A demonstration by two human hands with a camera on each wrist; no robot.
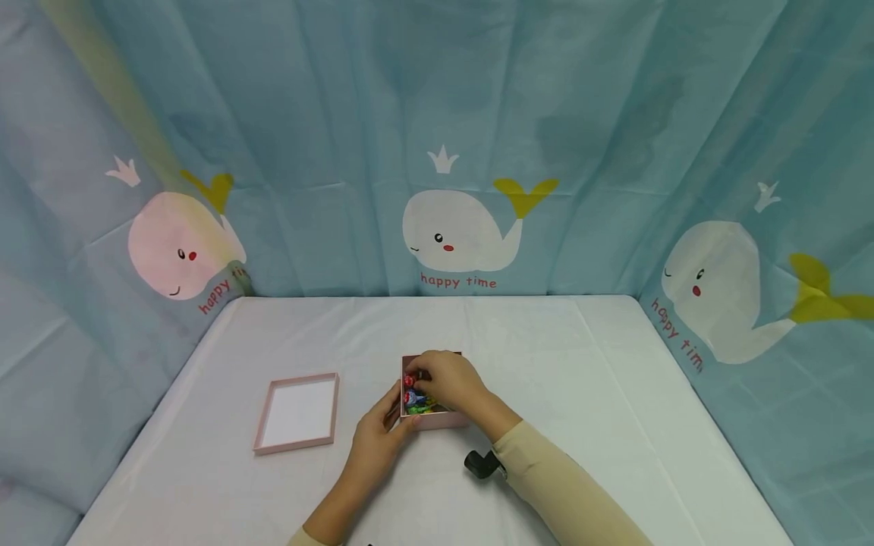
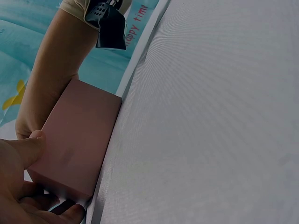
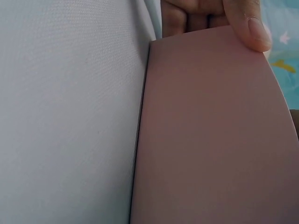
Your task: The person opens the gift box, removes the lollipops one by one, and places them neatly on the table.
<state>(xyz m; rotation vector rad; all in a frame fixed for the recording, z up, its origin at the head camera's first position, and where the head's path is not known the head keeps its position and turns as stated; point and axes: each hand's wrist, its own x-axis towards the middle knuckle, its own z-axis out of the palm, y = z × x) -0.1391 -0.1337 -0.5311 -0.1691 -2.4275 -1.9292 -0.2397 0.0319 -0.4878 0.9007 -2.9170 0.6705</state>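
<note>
R hand [image 1: 449,379], fingers bent in over the open pink box [image 1: 440,420] on the table [image 1: 580,455], is nearer the colourful pcs [image 1: 418,400] just L of & below its fingertips, can't tell if pinching any, w/ L hand [image 1: 375,443] gripping box's near-L corner.

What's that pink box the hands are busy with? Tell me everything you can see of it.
The pink box is rectangular, with plain, smooth walls that look like stiff cardboard. It sits upright on the white cloth, open at the top, with small, shiny, colourful pieces inside. The left hand grips its near left corner, thumb on the near wall; the right hand reaches into its opening. Its underside is hidden.
</note>
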